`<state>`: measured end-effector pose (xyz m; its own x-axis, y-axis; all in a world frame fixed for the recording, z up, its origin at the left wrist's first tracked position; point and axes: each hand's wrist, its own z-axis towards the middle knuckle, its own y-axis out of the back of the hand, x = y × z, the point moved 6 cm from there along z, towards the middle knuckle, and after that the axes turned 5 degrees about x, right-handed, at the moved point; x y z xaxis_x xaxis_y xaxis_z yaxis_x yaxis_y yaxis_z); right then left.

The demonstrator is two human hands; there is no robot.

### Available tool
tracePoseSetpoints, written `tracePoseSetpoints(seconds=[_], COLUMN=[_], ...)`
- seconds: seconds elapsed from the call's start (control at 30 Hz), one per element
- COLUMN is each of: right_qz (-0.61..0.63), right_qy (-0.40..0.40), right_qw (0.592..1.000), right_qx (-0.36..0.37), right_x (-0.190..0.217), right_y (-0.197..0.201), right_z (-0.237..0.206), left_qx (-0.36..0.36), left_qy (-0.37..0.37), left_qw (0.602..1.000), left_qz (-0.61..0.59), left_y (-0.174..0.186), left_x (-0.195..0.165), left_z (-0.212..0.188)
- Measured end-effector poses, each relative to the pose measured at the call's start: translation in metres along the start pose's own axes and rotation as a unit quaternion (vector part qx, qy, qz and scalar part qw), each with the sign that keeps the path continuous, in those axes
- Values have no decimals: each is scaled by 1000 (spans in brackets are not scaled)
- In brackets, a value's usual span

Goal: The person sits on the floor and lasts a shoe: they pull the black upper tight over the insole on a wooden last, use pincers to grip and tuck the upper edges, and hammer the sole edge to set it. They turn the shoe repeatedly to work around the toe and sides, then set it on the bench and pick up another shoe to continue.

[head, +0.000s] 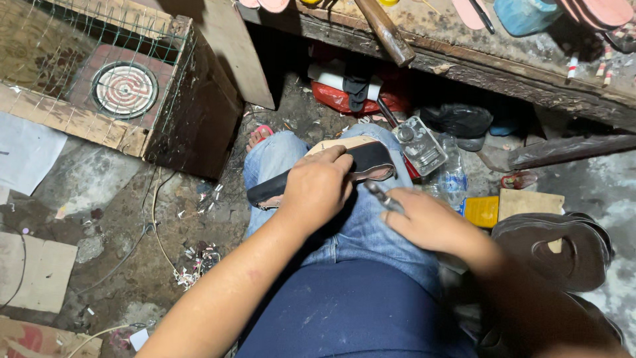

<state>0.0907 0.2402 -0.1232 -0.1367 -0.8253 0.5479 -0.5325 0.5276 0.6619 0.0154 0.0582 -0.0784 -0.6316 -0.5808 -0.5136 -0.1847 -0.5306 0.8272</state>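
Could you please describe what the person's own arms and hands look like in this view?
Both forearms are bare, with no sleeves reaching into view. The left hand and right hand wear no gloves; no rings, watch or bracelets are visible. The right forearm lies in shadow, so its details are hard to make out.

Dirt floor [112,219], gritty, littered with scraps and thin wires; wooden crate [179,99] upper left, topped with wire mesh [79,40], a round coil burner [124,89] set inside; worn wooden workbench [503,73] across the top; cardboard pieces [36,272] lower left; dim, light source possibly overhead.
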Motion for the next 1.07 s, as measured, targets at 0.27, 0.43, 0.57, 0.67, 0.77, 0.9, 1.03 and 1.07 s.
tracePoseSetpoints(seconds=[0.27, 0.43, 0.57, 0.67, 0.77, 0.9, 1.03, 1.07], right_qz=[-106, -101, -108, -118, -138, -135, -77, -92], right_qy=[-79, -100, -68, -58, -70, -84, -38, -2], right_qw=[991, 990, 992, 991, 988, 987, 989, 983], right_qx=[-14, -10, -7, -17, -15, -21, -119, -162], right_x=[25, 28, 29, 29, 28, 25, 28, 33], right_y=[16, 15, 11, 10, 8, 5, 5, 8], right_z=[-1, -4, -6, -7, -7, -3, -3, 1], left_qx=[-19, -40, -33, -37, -36, -58, -43, -2], left_qy=[-6, -8, 4, 1, -11, -22, 12, 62], left_qw=[999, 995, 996, 996, 994, 992, 999, 998], left_qz=[50, 91, 81, 84, 101, 112, 9, -4], left_y=[-10, -18, -21, -22, -22, -16, -3, -2], left_x=[-7, -12, -12, -12, -16, -21, -9, 1], left_z=[-8, -16, -20, -22, -24, -25, -15, -9])
